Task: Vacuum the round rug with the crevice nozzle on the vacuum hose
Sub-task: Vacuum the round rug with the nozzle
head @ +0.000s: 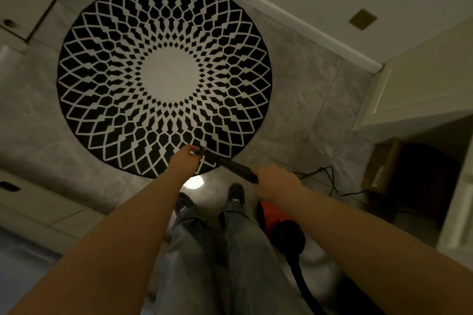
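So both hands grip the nozzle (225,163): left hand (185,161) pinching near its tip, right hand (275,181) wrapped round the back end, over the rug (163,77) edge. Risk: the cord (330,179) and vacuum (279,222) by the feet could trip them, or suction lifts that edge.

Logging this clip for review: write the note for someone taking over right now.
Left hand: closed on the tip end of the crevice nozzle.
Right hand: gripping its rear end.
Nozzle tip sits over the near edge of the round rug; vacuum hose and orange vacuum sit beside the right leg.
Done: nozzle in hand at the rug.
Left: apparently the whole rug.
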